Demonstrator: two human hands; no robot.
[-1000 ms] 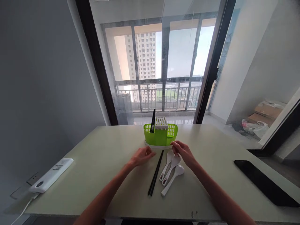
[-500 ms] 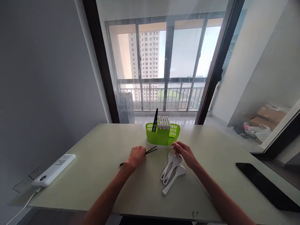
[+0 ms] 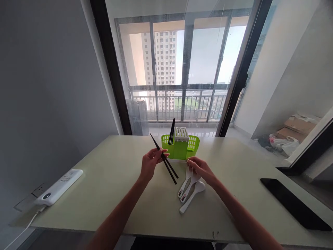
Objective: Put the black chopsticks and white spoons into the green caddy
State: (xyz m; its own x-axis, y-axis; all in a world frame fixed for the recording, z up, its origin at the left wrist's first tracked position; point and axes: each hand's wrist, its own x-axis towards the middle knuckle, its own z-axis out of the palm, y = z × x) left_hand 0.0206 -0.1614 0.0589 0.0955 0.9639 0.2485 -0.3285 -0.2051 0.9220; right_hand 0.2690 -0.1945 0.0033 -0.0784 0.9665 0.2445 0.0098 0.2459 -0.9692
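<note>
My left hand (image 3: 152, 160) is closed round a pair of black chopsticks (image 3: 169, 168), lifted off the table and slanting from upper left to lower right. The thick ends of the pair are spread slightly apart. My right hand (image 3: 201, 169) hangs just above the spoons, thumb and fingers drawn together with nothing visible in them. Beneath it lie two white spoons with printed labels (image 3: 187, 189), their bowls partly covered by the hand. A third white spoon (image 3: 192, 197) lies nearer me. Behind both hands stands a green cutlery holder (image 3: 180, 150), with several black chopsticks (image 3: 171, 132) upright in its left compartment.
A white slotted block (image 3: 181, 133) tops the middle of the holder. On the pale table (image 3: 109, 194), a white power strip (image 3: 58, 187) with a cable lies at the left and a black flat object (image 3: 293, 205) at the right edge. Glass doors stand beyond.
My left hand has raised the chopsticks from the table and turned them, so their thin ends point up and left. My right hand has shifted slightly left over the spoons.
</note>
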